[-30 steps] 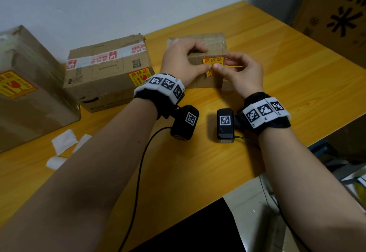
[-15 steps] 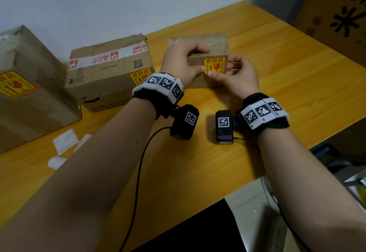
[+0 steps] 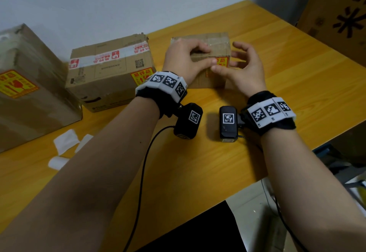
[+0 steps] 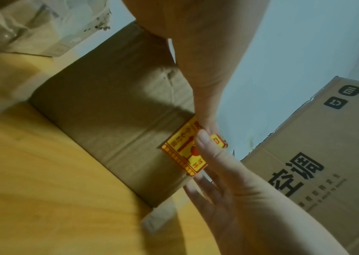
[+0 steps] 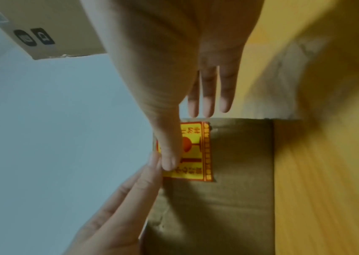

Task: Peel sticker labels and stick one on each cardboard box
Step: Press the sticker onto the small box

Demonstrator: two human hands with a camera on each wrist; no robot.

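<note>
A small cardboard box (image 3: 217,43) stands at the middle of the table, with a yellow and red sticker (image 3: 222,62) on the upper right of its front face. My left hand (image 3: 200,57) holds the box, fingers curled on its top and thumb (image 4: 204,110) lying down the front to the sticker (image 4: 180,151). My right hand (image 3: 240,67) presses its thumb (image 5: 167,146) flat on the sticker (image 5: 193,155), tip to tip with the left thumb. Its other fingers are spread loosely to the right of the box and hold nothing.
Left of it stand a taped box (image 3: 111,67) and a larger box (image 3: 29,103), each with a sticker on it. White backing papers (image 3: 65,142) lie near the left front. A tall printed carton (image 3: 340,14) stands off the table's right; the table edge (image 3: 297,152) is close.
A second ago my right hand held the sticker at the box's front face; it now sits flat there. Both thumbs have moved onto it and my right fingers have spread.
</note>
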